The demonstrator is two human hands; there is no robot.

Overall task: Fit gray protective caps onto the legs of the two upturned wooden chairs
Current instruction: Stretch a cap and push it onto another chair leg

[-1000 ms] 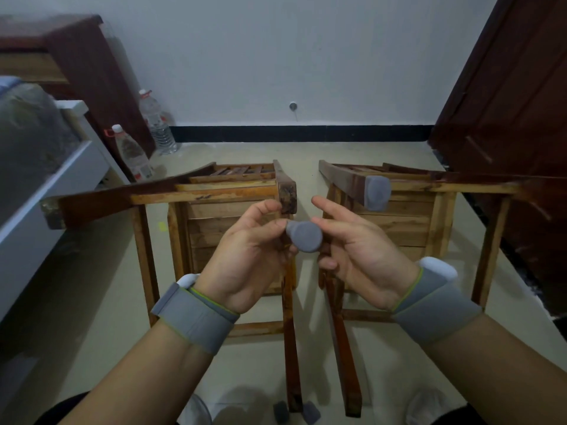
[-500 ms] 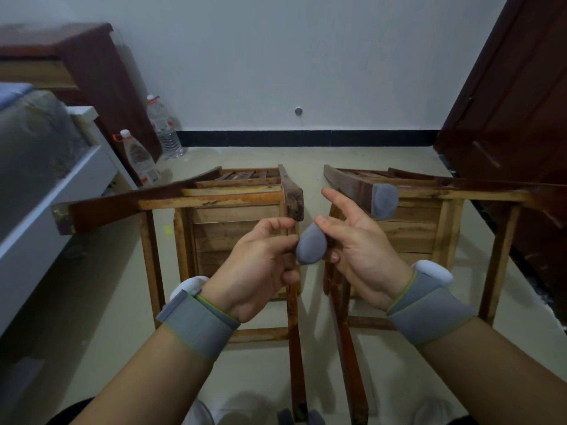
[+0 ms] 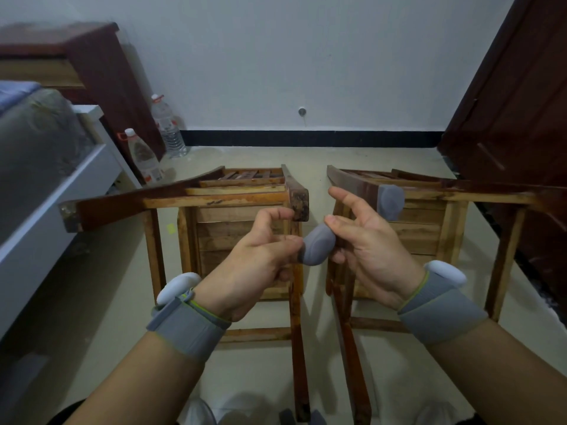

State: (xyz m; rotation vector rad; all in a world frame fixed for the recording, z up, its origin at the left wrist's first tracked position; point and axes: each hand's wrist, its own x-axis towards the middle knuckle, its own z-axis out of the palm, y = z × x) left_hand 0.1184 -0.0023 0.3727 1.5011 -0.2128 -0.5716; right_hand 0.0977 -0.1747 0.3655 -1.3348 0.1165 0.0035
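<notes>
Gray cap (image 3: 317,248) is hanging in the air between the two hands, just below and slightly right of the bare, worn leg end (image 3: 300,204) of the left chair (image 3: 233,210); it is not touching that leg. The left hand (image 3: 260,262) is pinching the cap's left edge between thumb and curled fingers, with the forefinger lifting in a loose hook above. The right hand (image 3: 368,246) is pinching the cap's upper right side, thumb pressing on top and lower fingers curling behind it, while the forefinger is pointing up and away.

Both wooden chairs are lying upturned side by side on the pale floor (image 3: 306,157), legs reaching toward the camera. On the right chair (image 3: 429,228), a fitted cap (image 3: 390,202) is already covering the near leg end, just beyond the right hand's fingers. Two small gray pieces (image 3: 287,418) are lying at the bottom edge beside the left chair's leg, too cut off to identify.

Gray wristbands (image 3: 188,328) with white devices are wrapping both wrists. Further left, two plastic bottles (image 3: 144,157) are standing by a dark cabinet (image 3: 101,72), with a bed (image 3: 46,167) nearer. A dark wooden door (image 3: 521,102) is filling the right side.
</notes>
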